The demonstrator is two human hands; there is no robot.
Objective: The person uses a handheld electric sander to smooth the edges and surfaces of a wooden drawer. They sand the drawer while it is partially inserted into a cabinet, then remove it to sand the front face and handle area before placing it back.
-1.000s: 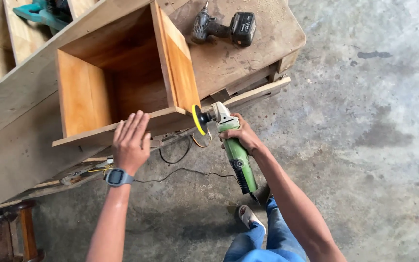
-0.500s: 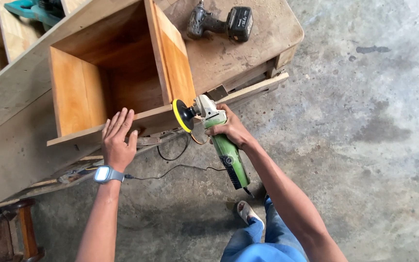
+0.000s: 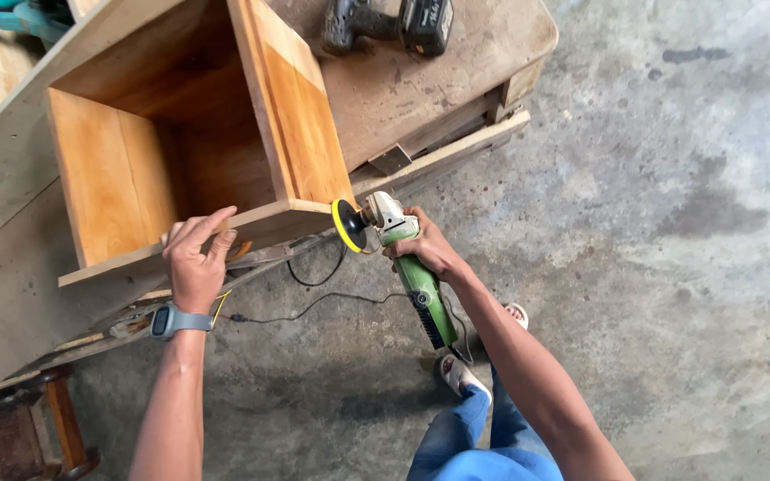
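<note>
An open wooden box (image 3: 305, 134) lies on its side on a workbench, its opening facing up at me. My left hand (image 3: 194, 259) grips the box's near edge, fingers curled over the board. My right hand (image 3: 425, 246) holds a green angle grinder (image 3: 412, 267). Its yellow-rimmed sanding disc (image 3: 348, 224) sits at the box's near right corner, touching or almost touching the wood. A black cord (image 3: 323, 298) runs from the tool's area across the floor.
A black cordless drill (image 3: 385, 22) lies on the dusty bench top (image 3: 421, 85) behind the box. A teal power tool (image 3: 11, 13) shows at top left. A dark wooden stool (image 3: 24, 428) stands at lower left. Concrete floor (image 3: 670, 267) spreads to the right.
My left hand went from lying flat on the box's near edge to gripping it. The grinder's disc slid along the edge and back to the right corner. The view shifted.
</note>
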